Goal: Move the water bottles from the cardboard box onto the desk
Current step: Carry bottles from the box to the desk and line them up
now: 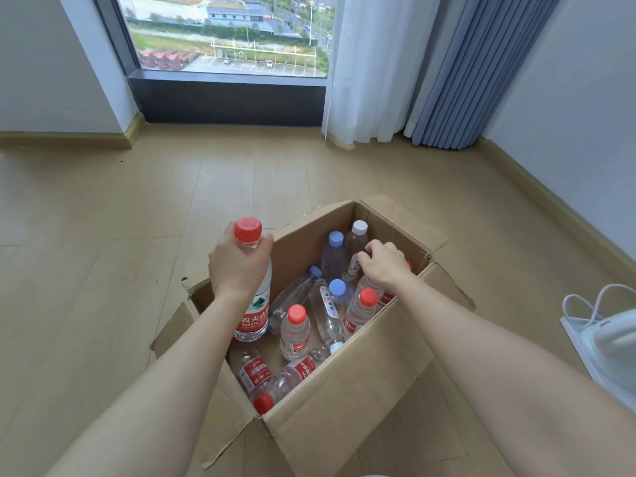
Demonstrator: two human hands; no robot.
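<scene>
Wooden floor, cardboard box | my left hand grips Nongfu bottle by neck, likely heavy, slick | right hand clutches small bottle, far corner

Right hand hides cap of bottle under it; grip unclear. White item cut off at right edge.

Bottles stand and lie in the cardboard box on the floor, window behind.
</scene>
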